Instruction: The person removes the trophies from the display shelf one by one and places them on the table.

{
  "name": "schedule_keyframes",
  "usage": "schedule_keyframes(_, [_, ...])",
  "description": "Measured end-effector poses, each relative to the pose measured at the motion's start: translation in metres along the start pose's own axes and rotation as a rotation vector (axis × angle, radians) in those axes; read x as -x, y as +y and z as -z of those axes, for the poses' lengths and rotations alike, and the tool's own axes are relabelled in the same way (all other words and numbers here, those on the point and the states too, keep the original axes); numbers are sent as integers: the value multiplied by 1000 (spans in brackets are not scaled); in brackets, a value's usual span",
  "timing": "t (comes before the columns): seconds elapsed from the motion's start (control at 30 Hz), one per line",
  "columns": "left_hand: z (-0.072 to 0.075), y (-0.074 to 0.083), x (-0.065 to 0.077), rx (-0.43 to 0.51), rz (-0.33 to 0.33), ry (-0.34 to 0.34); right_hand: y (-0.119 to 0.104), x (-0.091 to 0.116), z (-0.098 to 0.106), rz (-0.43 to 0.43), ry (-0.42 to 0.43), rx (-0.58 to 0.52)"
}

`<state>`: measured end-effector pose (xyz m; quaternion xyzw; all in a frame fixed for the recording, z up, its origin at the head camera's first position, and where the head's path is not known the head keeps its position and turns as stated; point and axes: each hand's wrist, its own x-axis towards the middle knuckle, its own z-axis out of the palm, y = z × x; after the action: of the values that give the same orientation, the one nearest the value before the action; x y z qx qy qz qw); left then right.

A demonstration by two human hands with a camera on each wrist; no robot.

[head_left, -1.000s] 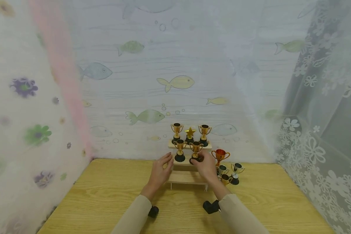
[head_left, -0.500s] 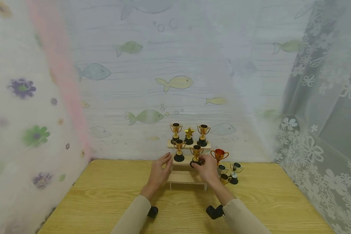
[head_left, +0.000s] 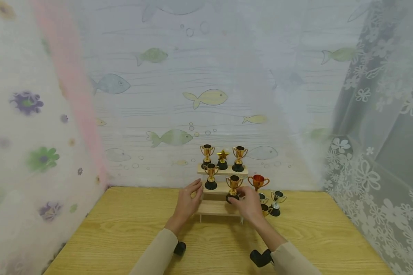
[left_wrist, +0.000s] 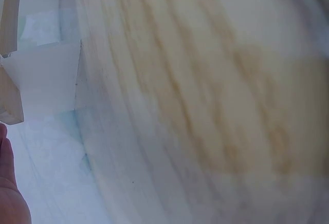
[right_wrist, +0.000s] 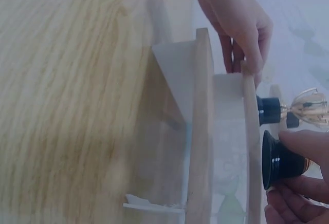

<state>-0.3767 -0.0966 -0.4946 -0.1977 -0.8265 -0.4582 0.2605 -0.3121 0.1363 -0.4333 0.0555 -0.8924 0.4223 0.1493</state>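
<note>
In the head view, my right hand (head_left: 248, 203) pinches the black base of a small gold trophy cup (head_left: 234, 183), between thumb and fingers. That cup stands upright before the right part of the middle shelf. The right wrist view shows its black base (right_wrist: 280, 162) just apart from the shelf edge. My left hand (head_left: 187, 202) holds the left end of the three-tier wooden display stand (head_left: 217, 208), at its middle shelf. Another gold cup (head_left: 211, 177) stands on that shelf. On top are two gold cups, left (head_left: 207, 156) and right (head_left: 239, 157), with a star trophy (head_left: 222, 158) between.
Right of the stand, on the wooden table (head_left: 130, 229), are a red cup (head_left: 259, 181), a silver cup (head_left: 277, 202), another silver cup (head_left: 263, 198) and a small gold cup (head_left: 265, 209), partly hidden by my right hand. A fish-patterned curtain (head_left: 206, 76) hangs behind.
My right hand has drawn the gold trophy cup off its place on the middle shelf, toward me and slightly right. The left hand stays at the stand.
</note>
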Motion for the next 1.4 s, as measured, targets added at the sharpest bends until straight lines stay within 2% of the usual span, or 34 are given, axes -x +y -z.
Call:
schedule_keyframes(0.6, [1,2,2,-2,-25,10,8,36,15,56,-45,-11])
schedule_keyframes(0.83, [1,3,-1,13,-5,4,17,47,20,26,-82,8])
schedule_keyframes(1.07, [0,3,0,2,-34,20,29,57,25,29,-105,36])
schedule_keyframes(1.4, [-1,0,0,0,-20,10,49,66,33,-12,-153,61])
